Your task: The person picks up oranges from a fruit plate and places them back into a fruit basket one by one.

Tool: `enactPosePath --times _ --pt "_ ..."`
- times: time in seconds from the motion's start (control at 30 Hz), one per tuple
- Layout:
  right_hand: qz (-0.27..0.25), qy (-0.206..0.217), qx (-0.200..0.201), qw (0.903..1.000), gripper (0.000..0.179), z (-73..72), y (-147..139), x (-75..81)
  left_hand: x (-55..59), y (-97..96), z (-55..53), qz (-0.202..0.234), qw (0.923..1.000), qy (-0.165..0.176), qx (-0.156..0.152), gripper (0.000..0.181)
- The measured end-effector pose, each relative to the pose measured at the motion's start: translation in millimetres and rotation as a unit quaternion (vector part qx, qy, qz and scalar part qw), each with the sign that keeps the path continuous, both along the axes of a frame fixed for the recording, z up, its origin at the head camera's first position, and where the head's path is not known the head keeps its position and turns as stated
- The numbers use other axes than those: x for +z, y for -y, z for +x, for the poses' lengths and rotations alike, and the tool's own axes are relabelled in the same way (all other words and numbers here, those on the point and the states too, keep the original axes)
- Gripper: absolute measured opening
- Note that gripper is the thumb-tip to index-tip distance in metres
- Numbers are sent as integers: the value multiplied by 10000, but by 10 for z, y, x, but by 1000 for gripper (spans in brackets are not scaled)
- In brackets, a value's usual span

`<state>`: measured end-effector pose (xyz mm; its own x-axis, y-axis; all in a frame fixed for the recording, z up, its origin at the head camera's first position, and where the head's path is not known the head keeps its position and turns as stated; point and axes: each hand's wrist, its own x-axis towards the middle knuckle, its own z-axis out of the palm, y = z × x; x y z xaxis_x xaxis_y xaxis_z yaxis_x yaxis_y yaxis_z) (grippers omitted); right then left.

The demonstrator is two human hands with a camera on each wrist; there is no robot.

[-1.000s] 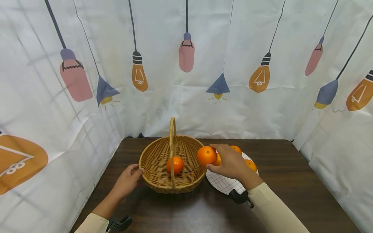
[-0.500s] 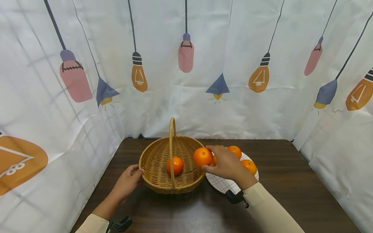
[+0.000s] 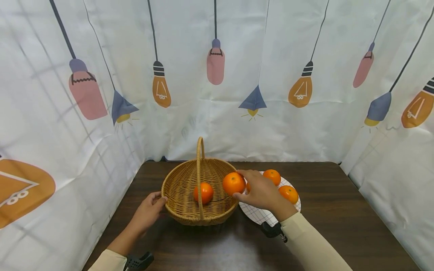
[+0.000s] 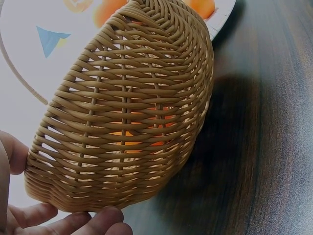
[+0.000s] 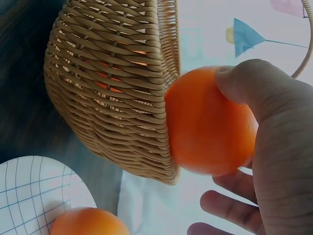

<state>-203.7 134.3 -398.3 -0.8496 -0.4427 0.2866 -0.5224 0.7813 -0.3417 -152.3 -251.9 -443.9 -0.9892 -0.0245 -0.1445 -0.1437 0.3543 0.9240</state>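
On a dark brown table (image 3: 339, 210) sits a woven basket (image 3: 181, 188) with a tall, round handle (image 3: 199, 165). At its left side, a person's left hand (image 3: 149, 211) holds the rim, with the thumb at the top edge and the fingers against the outside. On the other side, the right hand (image 3: 259, 190) holds a big orange fruit (image 3: 234, 183) between thumb and fingers, so its grip is about as wide as the fruit. That fruit is up at the right rim of the basket, and it is hard to tell if the two touch. Inside the basket lies one red-orange fruit (image 3: 207, 192), partly behind the handle. Just to the right of the basket is a white plate (image 3: 255, 213) with thin crossing lines. It has a back fruit (image 3: 272, 177), a right fruit (image 3: 288, 194) and a third fruit (image 3: 248, 187) that is mostly hidden by the right hand. Both arms wear cream sleeves (image 3: 312, 241), and a small black thing (image 3: 270, 229) is strapped at each wrist. Behind the table hangs a white cloth (image 3: 217, 124) with pictures of pink, blue and orange lamps.
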Motion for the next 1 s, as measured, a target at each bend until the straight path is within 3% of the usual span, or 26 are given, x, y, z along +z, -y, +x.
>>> enactPosePath --times 0.67,1.0 --pt "261 349 -227 9988 78 33 -167 -145 -12 -13 16 65 10000 -5 -28 63" --pt "127 436 -358 9983 72 74 -328 -181 -3 -5 11 36 10000 -12 -32 63"
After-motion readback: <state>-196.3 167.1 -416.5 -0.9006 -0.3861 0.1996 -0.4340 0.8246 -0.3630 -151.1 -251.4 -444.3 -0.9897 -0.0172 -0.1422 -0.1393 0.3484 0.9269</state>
